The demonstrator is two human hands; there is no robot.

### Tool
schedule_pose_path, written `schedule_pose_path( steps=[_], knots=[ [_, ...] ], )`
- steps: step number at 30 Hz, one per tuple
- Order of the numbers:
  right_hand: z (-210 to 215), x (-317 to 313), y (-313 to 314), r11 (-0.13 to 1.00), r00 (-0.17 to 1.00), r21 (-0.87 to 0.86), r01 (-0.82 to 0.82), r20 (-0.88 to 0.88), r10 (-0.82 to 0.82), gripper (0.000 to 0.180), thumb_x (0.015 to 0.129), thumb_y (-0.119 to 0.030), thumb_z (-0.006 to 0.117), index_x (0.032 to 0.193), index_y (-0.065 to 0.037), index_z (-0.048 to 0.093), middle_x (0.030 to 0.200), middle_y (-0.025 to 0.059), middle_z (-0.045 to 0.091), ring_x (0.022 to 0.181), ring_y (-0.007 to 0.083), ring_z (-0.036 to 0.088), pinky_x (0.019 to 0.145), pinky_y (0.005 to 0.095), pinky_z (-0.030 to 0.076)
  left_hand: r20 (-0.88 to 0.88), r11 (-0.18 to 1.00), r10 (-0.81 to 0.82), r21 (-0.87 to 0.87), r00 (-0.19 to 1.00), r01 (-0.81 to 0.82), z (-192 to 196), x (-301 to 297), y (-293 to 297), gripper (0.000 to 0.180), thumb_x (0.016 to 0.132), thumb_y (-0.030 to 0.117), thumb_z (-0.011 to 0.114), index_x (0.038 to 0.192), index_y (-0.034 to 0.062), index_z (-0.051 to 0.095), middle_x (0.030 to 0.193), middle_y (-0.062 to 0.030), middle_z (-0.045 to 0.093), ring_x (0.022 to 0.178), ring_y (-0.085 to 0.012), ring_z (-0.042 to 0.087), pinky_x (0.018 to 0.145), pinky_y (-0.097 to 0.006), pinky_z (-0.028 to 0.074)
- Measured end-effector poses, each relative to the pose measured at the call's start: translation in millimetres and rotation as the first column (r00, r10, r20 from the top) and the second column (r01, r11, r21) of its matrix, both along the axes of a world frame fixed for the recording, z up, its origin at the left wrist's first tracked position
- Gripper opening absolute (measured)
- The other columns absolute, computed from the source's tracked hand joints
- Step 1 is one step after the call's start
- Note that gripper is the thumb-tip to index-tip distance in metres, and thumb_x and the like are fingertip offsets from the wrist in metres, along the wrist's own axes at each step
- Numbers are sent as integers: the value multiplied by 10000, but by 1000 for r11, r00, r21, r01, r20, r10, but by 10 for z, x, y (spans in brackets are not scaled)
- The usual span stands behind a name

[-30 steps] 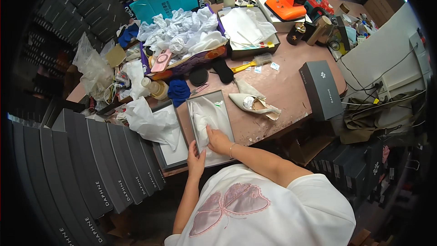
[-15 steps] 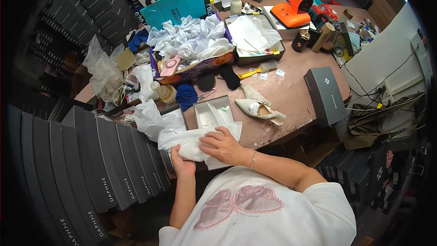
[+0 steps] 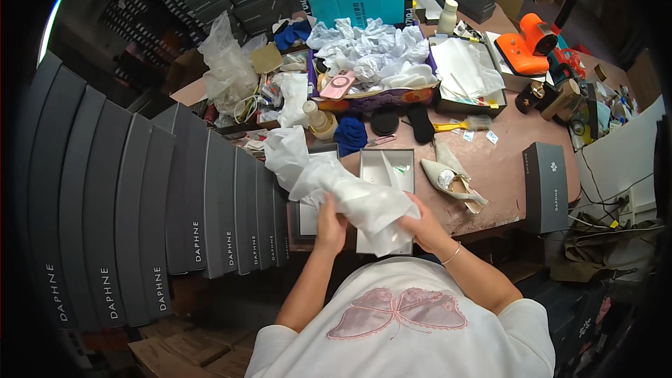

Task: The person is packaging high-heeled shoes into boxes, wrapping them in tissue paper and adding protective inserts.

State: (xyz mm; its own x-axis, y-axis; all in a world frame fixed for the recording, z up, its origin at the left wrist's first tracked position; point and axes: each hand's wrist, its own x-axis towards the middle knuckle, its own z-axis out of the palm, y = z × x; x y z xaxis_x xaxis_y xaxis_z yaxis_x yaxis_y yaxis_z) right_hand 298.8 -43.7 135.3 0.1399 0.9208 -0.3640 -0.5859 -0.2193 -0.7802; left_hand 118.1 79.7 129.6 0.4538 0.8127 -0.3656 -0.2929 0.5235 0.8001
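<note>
A sheet of white tissue paper (image 3: pixel 364 203) is bunched up between both hands, above the near end of an open white-lined shoe box (image 3: pixel 385 175). My left hand (image 3: pixel 329 220) grips its left side and my right hand (image 3: pixel 420 227) grips its right side. The far half of the box shows a small packet inside. A pair of pale pointed-toe shoes (image 3: pixel 451 178) lies on the brown table (image 3: pixel 497 168) just right of the box. More loose white paper (image 3: pixel 287 150) trails off to the left of the box.
A row of dark grey shoe boxes (image 3: pixel 175 203) stands on edge at my left. One dark box (image 3: pixel 546 185) lies at the table's right edge. Farther back are a tray of crumpled paper (image 3: pixel 371 56), a pink phone (image 3: pixel 338 84) and an orange tool (image 3: pixel 528 45).
The tissue paper that lay flat in the box under my hands has been lifted out and gathered into a bunch held by both hands, uncovering the box's inside.
</note>
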Motion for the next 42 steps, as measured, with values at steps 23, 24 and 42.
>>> schedule_pose_path(
  steps=[23, 24, 42],
  knots=[
    [455, -600, 143, 751, 18, 381, -539, 897, -443, 130, 763, -117, 606, 892, -99, 603, 1041, 8, 614, 1232, 262, 477, 1134, 549, 153, 412, 772, 120, -611, 903, 176, -284, -170, -583, 371, 983, 282, 458, 1275, 54, 484, 1125, -146, 602, 986, -247, 619, 843, -373, 518],
    [494, -639, 168, 726, -43, 348, -594, 887, -461, 147, 746, -119, 597, 891, -99, 603, 1031, 12, 612, 1224, 257, 484, 1136, 541, 168, 402, 785, 84, -590, 912, 188, -329, -157, -617, 370, 980, 275, 462, 1275, 52, 486, 1126, -145, 602, 989, -244, 617, 844, -373, 518],
    [657, 630, -203, 981, 833, 186, -56, 551, -57, 237, 882, -68, 616, 1106, 3, 593, 1079, 53, 625, 974, 161, 602, 852, 281, 484, -348, 690, -441, 457, 827, 561, -760, -222, -595, 377, 934, 169, 548, 1279, 26, 500, 1165, -126, 594, 1060, -204, 589, 860, -363, 519]
  ],
)
